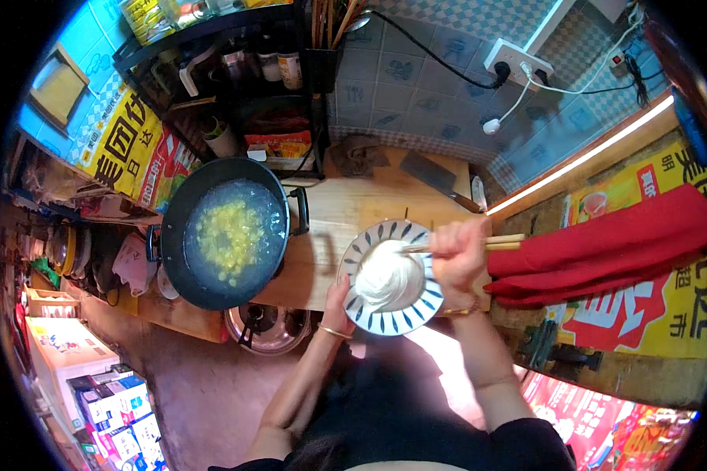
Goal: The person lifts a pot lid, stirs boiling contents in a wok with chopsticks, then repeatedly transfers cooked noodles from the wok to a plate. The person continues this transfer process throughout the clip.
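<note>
My left hand (338, 304) grips the left edge of a white bowl (404, 323) patterned with dark leaf-shaped marks around its rim. A thick, glossy white mass (389, 279), like a batter or soft dough, is heaped inside it. Closed in a fist over the bowl's right side, my right hand (459, 250) holds chopsticks (507, 240); their tips reach into the white mass. To the left stands a dark two-handled wok (182, 259), with yellow chunks (229, 231) in cloudy liquid.
A cleaver (430, 173) lies on the wooden counter (322, 208) at the back. Behind the wok is a black shelf (318, 86) with jars. At right hangs a red cloth (613, 243). A power strip (518, 63) is on the wall. Below the counter sits a metal pot (291, 334).
</note>
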The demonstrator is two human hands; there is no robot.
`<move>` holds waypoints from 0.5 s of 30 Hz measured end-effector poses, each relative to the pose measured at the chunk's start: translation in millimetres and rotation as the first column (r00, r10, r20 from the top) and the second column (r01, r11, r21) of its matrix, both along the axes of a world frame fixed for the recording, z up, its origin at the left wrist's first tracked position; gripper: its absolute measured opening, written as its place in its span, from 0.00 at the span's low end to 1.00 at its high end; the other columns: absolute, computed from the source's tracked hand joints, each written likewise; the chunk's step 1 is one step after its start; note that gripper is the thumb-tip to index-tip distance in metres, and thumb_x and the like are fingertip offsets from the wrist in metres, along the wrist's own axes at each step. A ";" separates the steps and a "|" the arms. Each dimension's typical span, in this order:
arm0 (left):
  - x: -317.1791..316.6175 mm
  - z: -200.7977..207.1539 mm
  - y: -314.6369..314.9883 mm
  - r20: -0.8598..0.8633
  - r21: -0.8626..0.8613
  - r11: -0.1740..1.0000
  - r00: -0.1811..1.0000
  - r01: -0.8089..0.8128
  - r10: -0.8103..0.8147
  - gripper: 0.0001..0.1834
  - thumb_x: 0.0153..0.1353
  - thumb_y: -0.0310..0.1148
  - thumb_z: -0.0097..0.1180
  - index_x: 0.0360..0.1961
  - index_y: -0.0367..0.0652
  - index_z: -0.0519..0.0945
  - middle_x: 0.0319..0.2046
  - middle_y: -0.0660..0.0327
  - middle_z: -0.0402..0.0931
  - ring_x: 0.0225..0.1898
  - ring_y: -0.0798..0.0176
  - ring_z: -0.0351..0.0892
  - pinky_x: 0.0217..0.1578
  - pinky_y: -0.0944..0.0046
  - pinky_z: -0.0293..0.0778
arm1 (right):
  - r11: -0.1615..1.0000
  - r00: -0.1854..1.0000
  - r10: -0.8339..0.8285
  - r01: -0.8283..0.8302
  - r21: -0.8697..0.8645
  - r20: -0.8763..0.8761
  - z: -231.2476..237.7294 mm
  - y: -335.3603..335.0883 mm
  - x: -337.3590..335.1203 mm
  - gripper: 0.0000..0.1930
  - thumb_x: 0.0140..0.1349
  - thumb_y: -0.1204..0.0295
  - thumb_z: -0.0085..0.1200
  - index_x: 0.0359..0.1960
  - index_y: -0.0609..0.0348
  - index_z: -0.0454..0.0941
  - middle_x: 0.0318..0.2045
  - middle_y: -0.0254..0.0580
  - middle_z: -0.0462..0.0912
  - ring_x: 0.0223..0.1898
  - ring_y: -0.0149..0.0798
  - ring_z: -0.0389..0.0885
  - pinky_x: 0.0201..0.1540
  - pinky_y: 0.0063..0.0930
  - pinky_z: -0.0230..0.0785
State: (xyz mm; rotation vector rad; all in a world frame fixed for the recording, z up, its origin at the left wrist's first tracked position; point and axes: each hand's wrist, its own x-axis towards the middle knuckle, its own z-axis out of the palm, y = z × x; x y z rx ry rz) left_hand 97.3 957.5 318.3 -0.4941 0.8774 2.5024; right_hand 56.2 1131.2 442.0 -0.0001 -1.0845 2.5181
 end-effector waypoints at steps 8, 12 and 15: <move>20.3 21.9 -45.2 -0.119 0.128 0.991 0.992 -0.025 0.041 0.29 0.65 0.46 0.38 0.62 0.39 0.56 0.59 0.52 0.60 0.59 0.54 0.61 0.57 0.53 0.61 | 0.969 0.981 0.192 -0.188 0.162 -0.009 15.3 -9.1 16.7 0.26 0.68 0.51 0.31 0.12 0.49 0.54 0.06 0.25 0.50 0.08 0.24 0.44 0.12 0.22 0.41; 12.0 29.4 -49.0 -0.086 0.182 0.983 0.995 -0.035 0.052 0.29 0.64 0.47 0.40 0.59 0.36 0.60 0.53 0.52 0.67 0.52 0.55 0.70 0.52 0.56 0.67 | 0.956 0.969 0.242 -0.231 0.180 -0.046 4.8 -72.2 47.4 0.23 0.68 0.57 0.33 0.13 0.48 0.53 0.07 0.26 0.49 0.09 0.25 0.45 0.16 0.21 0.44; 13.9 38.8 -65.3 -0.097 0.200 0.977 0.990 -0.078 0.099 0.30 0.65 0.48 0.39 0.59 0.36 0.59 0.55 0.50 0.65 0.55 0.52 0.67 0.55 0.55 0.65 | 0.879 0.889 0.457 -0.444 0.171 -0.038 14.3 -43.3 56.5 0.24 0.69 0.54 0.28 0.13 0.48 0.54 0.07 0.25 0.50 0.09 0.26 0.45 0.12 0.23 0.41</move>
